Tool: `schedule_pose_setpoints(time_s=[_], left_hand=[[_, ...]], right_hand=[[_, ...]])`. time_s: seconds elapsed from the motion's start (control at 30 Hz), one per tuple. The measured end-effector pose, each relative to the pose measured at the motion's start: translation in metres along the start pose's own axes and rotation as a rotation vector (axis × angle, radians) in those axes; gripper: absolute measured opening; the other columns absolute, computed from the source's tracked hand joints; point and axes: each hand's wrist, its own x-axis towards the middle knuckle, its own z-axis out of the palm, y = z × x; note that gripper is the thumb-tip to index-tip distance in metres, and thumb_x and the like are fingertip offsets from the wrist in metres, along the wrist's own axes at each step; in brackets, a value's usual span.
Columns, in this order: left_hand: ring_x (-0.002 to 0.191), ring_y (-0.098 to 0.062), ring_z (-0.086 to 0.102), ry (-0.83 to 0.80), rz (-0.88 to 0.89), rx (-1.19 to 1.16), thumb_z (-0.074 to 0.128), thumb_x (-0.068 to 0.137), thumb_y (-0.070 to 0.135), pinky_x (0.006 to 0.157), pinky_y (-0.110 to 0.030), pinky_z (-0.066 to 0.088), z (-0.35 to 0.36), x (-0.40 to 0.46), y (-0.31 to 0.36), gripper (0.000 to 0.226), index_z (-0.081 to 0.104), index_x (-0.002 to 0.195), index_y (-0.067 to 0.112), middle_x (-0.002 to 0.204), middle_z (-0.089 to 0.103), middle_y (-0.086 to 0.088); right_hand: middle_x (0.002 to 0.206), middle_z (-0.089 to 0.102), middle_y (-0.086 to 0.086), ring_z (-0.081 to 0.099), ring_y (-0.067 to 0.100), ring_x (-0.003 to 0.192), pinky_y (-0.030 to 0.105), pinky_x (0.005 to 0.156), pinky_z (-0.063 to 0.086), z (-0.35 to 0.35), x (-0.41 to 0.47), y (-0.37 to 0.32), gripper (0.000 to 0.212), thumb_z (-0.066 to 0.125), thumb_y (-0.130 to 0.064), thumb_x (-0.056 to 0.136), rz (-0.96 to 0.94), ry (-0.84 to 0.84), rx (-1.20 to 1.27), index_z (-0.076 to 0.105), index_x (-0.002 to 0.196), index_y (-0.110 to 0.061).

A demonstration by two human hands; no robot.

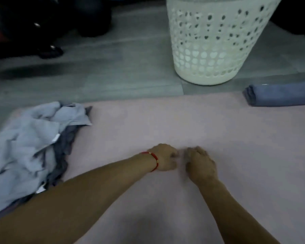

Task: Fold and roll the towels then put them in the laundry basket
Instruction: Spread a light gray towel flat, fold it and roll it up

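Head view: a pink towel (pixel 165 124) is spread flat on the floor (pixel 113 71). Both hands, left (pixel 163 158) and right (pixel 200 164), are curled on its middle, seemingly pinching the cloth; blur leaves each grip uncertain. Crumpled grey towels (pixel 28 147) lie left, a rolled blue towel (pixel 280 94) right, near the white laundry basket (pixel 213 41).

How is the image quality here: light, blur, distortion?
Head view: dim, flat light and soft overall; both hands, left and right, smear at the fingers on the pink towel; wide-angle bending tilts the laundry basket; top-left corner nearly black.
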Motion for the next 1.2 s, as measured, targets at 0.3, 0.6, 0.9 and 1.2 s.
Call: schedule_pose_setpoints(time_s=[0.3, 0.6, 0.9, 1.2], left_hand=[[0.110, -0.037, 0.047, 0.793, -0.679, 0.521, 0.065, 0.080, 0.023, 0.092, -0.053, 0.039, -0.025, -0.169, -0.247, 0.029, 0.068, 0.108, 0.029, 0.120, 0.052, -0.015], [0.096, -0.033, 0.067, 0.876, -0.671, 0.193, 0.060, 0.079, 0.002, 0.088, -0.040, 0.043, -0.048, -0.199, -0.281, 0.038, 0.064, 0.115, 0.017, 0.103, 0.071, -0.008], [0.081, -0.011, 0.066, 1.277, 0.093, -0.284, 0.066, 0.085, 0.004, 0.075, -0.027, 0.052, 0.023, -0.194, -0.103, 0.021, 0.072, 0.100, 0.018, 0.092, 0.074, 0.003], [0.138, -0.030, 0.036, 0.964, -0.169, 0.066, 0.068, 0.082, 0.032, 0.104, -0.055, 0.038, 0.036, -0.181, -0.100, 0.063, 0.047, 0.141, 0.025, 0.155, 0.037, -0.008]], right_hand=[[0.169, 0.000, -0.005, 0.050, 0.013, 0.134, 0.026, 0.106, 0.043, 0.045, -0.079, -0.207, 0.059, 0.055, -0.020, 0.095, -0.485, -0.050, 0.226, 0.041, 0.151, -0.032], [0.166, 0.015, 0.000, 0.059, 0.020, 0.124, 0.027, 0.105, 0.042, 0.040, -0.103, -0.218, 0.049, 0.058, -0.017, 0.096, -0.616, -0.073, 0.191, 0.051, 0.143, -0.030], [0.115, 0.071, 0.013, 0.074, 0.026, 0.090, 0.035, 0.066, 0.061, -0.020, -0.070, -0.241, 0.027, 0.060, -0.017, 0.100, -0.087, -0.355, 1.280, 0.063, 0.126, -0.011], [0.101, 0.072, -0.019, 0.064, 0.000, 0.095, 0.026, 0.089, 0.052, -0.144, -0.024, -0.101, 0.030, 0.060, -0.011, 0.090, -0.737, -0.358, -0.302, 0.073, 0.102, -0.035]])
